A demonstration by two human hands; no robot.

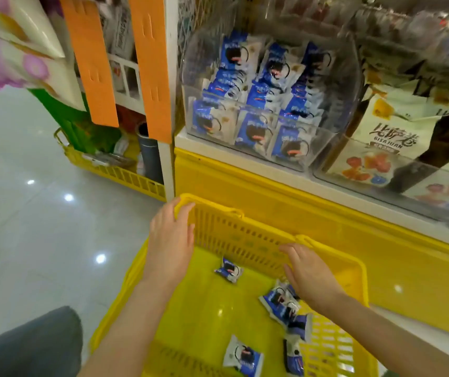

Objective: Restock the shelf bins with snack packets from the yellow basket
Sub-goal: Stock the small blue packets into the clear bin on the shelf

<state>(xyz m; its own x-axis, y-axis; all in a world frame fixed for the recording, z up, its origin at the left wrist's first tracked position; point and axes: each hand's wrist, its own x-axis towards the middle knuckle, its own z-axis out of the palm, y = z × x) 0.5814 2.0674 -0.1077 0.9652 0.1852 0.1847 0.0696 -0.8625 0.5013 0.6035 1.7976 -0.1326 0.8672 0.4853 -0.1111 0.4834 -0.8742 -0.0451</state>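
The yellow basket (247, 240) stands on the floor in front of the shelf. Several blue-and-white snack packets lie on its bottom, one (228, 270) near the far wall and a small pile (285, 306) at the right. My left hand (171, 235) rests on the basket's far left corner, fingers bent over the rim. My right hand (307, 270) hovers inside the basket above the pile, fingers straight, holding nothing. Above, a clear shelf bin (326, 110) holds rows of the same blue packets.
A second clear bin (381, 183) to the right holds cream packets with fruit pictures. The yellow shelf base (326, 221) runs behind the basket. Another yellow basket (125, 175) with goods sits left, beside orange hanging strips (149, 63). My knee (27, 346) is at lower left.
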